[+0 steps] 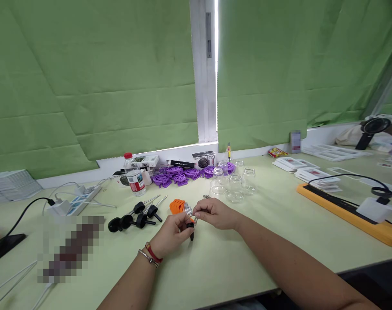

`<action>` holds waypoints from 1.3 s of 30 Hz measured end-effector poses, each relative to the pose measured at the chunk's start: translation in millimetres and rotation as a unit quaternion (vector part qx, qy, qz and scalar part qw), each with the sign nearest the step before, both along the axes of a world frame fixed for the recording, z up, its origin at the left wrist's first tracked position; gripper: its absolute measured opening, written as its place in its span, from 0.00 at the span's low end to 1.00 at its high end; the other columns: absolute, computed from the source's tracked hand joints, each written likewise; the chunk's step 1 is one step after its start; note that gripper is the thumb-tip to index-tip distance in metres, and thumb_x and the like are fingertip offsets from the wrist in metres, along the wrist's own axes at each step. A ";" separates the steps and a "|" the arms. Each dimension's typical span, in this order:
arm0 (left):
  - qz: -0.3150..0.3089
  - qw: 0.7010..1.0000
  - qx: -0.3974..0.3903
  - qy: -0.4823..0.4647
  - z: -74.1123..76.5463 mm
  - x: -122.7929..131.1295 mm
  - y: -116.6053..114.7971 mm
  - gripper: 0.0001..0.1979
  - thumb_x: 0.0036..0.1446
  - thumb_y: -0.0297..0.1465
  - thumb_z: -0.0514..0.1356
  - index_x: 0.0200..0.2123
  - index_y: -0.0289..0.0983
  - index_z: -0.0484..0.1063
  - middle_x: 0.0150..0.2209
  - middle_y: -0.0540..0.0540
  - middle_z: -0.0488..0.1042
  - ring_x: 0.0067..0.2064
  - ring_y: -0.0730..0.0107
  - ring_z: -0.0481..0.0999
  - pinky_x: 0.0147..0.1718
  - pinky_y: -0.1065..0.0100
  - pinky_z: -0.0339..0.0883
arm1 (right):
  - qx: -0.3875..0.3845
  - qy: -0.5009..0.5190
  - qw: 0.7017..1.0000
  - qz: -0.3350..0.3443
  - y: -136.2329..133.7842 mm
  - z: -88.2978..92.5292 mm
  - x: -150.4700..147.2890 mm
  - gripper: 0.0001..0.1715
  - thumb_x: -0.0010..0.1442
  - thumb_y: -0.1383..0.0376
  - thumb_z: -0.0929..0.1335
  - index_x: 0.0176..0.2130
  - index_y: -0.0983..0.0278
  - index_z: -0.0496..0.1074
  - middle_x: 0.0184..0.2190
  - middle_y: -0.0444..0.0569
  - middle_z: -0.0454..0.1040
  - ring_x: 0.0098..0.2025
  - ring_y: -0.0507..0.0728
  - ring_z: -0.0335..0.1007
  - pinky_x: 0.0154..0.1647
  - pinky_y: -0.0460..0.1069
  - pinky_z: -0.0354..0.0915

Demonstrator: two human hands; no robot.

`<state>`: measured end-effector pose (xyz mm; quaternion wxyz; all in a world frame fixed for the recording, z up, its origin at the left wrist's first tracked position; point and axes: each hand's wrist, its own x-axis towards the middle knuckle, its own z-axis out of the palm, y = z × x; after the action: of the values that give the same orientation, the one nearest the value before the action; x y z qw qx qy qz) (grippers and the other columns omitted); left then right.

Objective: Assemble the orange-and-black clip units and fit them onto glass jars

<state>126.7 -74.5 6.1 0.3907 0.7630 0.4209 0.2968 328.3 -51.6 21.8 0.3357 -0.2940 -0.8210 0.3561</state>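
Note:
My left hand (176, 230) is closed around a small black part (191, 232) with a stubby end pointing down. A bit of orange shows at its top. My right hand (217, 214) is pinched, its fingertips close above that part; what they hold is too small to make out. Just below these fingertips is a small metal coil spring (196, 221), and whether they touch it I cannot tell. Another spring (207, 196) lies behind my right hand. Beyond my left hand are orange plastic pieces (177, 206) and several thin metal pins (188, 209).
Black knobs with metal rods (141, 220) lie to the left. Behind stand a water bottle (134, 176), purple plastic parts (175, 175) and clear glass jars (235, 189). A power strip (84, 201) is at left, an orange-edged bar (344, 215) with a cable at right.

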 end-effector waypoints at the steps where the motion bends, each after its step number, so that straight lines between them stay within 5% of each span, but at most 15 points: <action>1: 0.000 1.000 0.000 -0.001 0.1 0.0 0.2 0.07 0.50 0.33 0.60 0.29 0.35 0.66 0.25 0.51 0.67 0.27 0.75 0.62 0.26 0.72 0.56 | 0.010 -0.004 1.000 0.002 -1.5 1.6 -0.6 0.11 0.59 0.63 0.63 0.35 0.64 0.73 0.28 0.45 0.70 0.30 0.50 0.62 0.32 0.45 0.62; 15: -0.013 1.000 0.002 -0.013 -3.0 -0.9 0.6 0.06 0.51 0.31 0.60 0.29 0.35 0.65 0.25 0.53 0.64 0.26 0.76 0.61 0.26 0.72 0.56 | 0.107 -0.006 0.993 -0.056 -4.8 -3.7 -15.3 0.10 0.59 0.68 0.63 0.34 0.63 0.74 0.30 0.46 0.73 0.34 0.52 0.67 0.38 0.47 0.63; 21: -0.024 0.999 0.018 -0.017 1.1 -6.6 3.4 0.09 0.52 0.35 0.61 0.29 0.34 0.71 0.26 0.50 0.69 0.28 0.73 0.64 0.29 0.70 0.59 | 0.173 -0.100 0.979 0.026 -6.1 -6.9 -16.0 0.11 0.60 0.68 0.63 0.37 0.63 0.76 0.28 0.46 0.72 0.32 0.51 0.66 0.37 0.46 0.62; 27: -0.018 0.997 0.077 -0.012 4.1 -20.9 11.2 0.09 0.50 0.36 0.64 0.30 0.36 0.77 0.37 0.44 0.71 0.39 0.67 0.69 0.40 0.65 0.63 | 0.249 -0.206 0.946 0.031 1.4 -20.9 -14.9 0.19 0.64 0.65 0.60 0.50 0.63 0.72 0.32 0.49 0.72 0.32 0.52 0.65 0.34 0.46 0.61; 35: -0.015 0.986 0.119 0.117 6.6 -28.1 16.1 0.09 0.55 0.32 0.57 0.27 0.36 0.75 0.31 0.46 0.71 0.35 0.68 0.68 0.38 0.66 0.61 | 0.192 -0.258 0.947 0.025 -2.8 -28.4 -21.0 0.26 0.63 0.64 0.60 0.60 0.67 0.60 0.46 0.55 0.72 0.46 0.57 0.68 0.46 0.49 0.62; 39: -0.006 0.966 0.154 0.208 3.8 -31.7 17.8 0.10 0.55 0.33 0.57 0.27 0.37 0.75 0.31 0.46 0.73 0.36 0.66 0.69 0.41 0.64 0.60 | 0.172 -0.282 0.944 0.027 -9.4 -26.9 -23.9 0.25 0.62 0.61 0.62 0.57 0.67 0.64 0.46 0.55 0.72 0.47 0.58 0.67 0.45 0.49 0.61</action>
<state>95.1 -56.7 9.9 0.1744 0.8615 0.4373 0.1903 304.4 -61.0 -5.0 0.1262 -0.2983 -0.9383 0.1210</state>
